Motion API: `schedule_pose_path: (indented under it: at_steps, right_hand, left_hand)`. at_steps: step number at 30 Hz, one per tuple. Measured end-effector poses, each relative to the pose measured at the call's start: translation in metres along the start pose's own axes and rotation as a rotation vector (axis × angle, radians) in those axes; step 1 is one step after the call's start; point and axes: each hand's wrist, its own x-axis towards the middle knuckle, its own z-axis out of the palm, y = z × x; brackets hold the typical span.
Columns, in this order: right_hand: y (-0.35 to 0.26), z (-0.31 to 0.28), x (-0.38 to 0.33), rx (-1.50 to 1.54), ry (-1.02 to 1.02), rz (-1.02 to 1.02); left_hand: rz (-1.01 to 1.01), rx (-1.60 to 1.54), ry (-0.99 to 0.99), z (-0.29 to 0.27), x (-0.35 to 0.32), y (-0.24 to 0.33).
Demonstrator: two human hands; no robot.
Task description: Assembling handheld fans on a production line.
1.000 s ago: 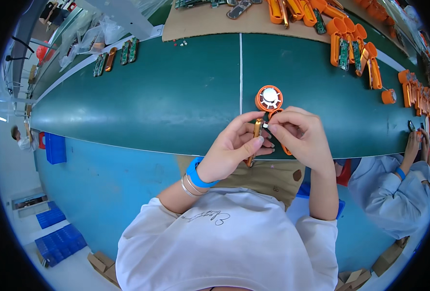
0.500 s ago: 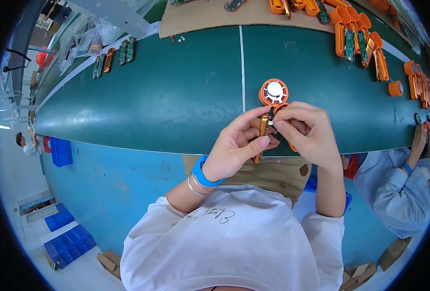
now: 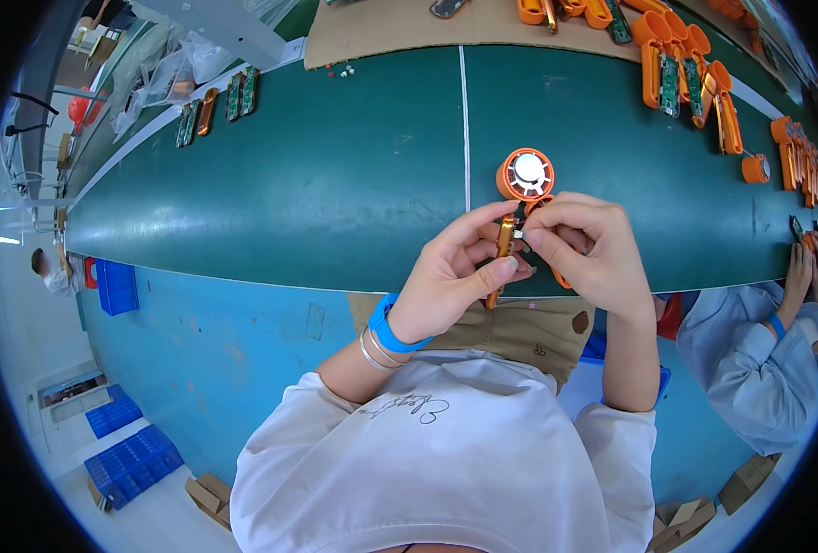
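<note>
I noted the left hand (image 3: pixel 450 272) half-curled, gripping a copper-coloured part (image 3: pixel 504 238) over the green table's (image 3: pixel 335 194) near edge, right hand (image 3: pixel 593 249) pinching a white connector (image 3: pixel 518 234) beside it; square alignment seemed wise.

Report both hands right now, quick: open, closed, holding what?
Left hand: closed, holding a slim shiny gold-coloured stick-shaped part.
Right hand: closed at the tips, seemingly pinching a small white block-shaped piece beside that part.
</note>
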Motion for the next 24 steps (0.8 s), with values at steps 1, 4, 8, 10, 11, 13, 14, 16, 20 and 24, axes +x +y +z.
schedule_pose_path:
  at_steps: [1, 4, 8, 10, 11, 13, 14, 16, 20, 24]
  right_hand:
    - [0.0, 0.0, 0.0, -0.006, 0.0, -0.002]
    - [0.001, 0.0, 0.0, -0.024, -0.001, -0.011]
    - [0.003, -0.002, 0.001, -0.052, -0.015, -0.03]
    - [0.005, -0.003, 0.001, -0.04, -0.017, -0.035]
    - [0.007, -0.003, 0.0, -0.027, -0.012, -0.038]
    - [0.008, -0.004, 0.0, -0.036, -0.008, -0.052]
    - [0.009, -0.003, 0.0, -0.045, 0.0, -0.065]
    - [0.009, -0.002, 0.0, -0.045, 0.007, -0.067]
    - [0.008, -0.001, -0.001, -0.034, 0.029, -0.046]
    - [0.013, -0.003, -0.001, -0.024, 0.011, -0.044]
  left_hand:
    - [0.002, 0.0, 0.002, 0.0, 0.0, 0.0]
    - [-0.007, 0.009, 0.002, 0.0, 0.001, 0.002]
    - [0.018, 0.058, 0.002, -0.001, 0.0, 0.001]
    - [0.034, 0.088, 0.006, -0.001, 0.0, 0.001]
    - [0.032, 0.104, 0.011, 0.0, 0.0, 0.001]
    - [0.037, 0.138, 0.018, 0.001, 0.001, 0.002]
    - [0.039, 0.137, 0.021, 0.0, 0.001, 0.0]
    - [0.055, 0.17, 0.031, -0.002, 0.001, -0.002]
    - [0.047, 0.109, 0.019, 0.0, 0.001, 0.0]
    - [0.05, 0.14, 0.032, 0.005, 0.001, -0.001]
